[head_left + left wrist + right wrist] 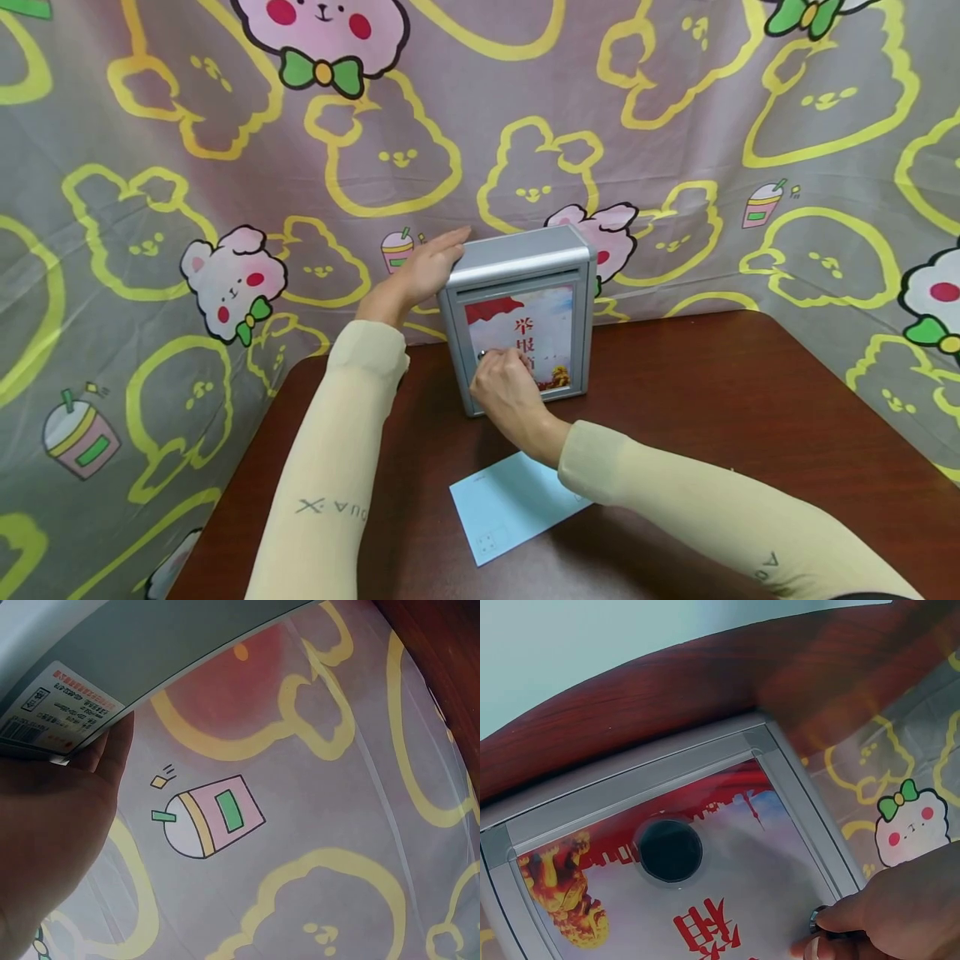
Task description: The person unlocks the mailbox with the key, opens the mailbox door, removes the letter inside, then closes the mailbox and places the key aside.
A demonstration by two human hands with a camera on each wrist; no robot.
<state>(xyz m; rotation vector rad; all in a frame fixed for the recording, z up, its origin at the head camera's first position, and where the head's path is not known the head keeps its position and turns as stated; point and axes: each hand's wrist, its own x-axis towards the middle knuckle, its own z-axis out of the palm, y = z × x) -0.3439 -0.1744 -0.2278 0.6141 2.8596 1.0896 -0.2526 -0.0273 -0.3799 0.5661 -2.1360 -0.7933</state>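
Note:
A silver-grey metal box (525,250) with a slot and a printed front panel (551,333) stands upright on the table. My left hand (431,267) lies with extended fingers against the box's upper left corner. In the left wrist view, that hand (52,840) rests by the box's side, near a white printed label (60,712). At the panel's left edge, the thumb and fingers of my right hand (510,383) pinch at a small round metal lock (817,919). Those curled fingers mostly hide what is between them; I cannot tell whether a key is there.
A light blue envelope (517,504) lies flat on the dark red-brown table (697,400) in front of the box, partly under the right forearm. Behind the table hangs a patterned cloth (480,133), close to the back of the box.

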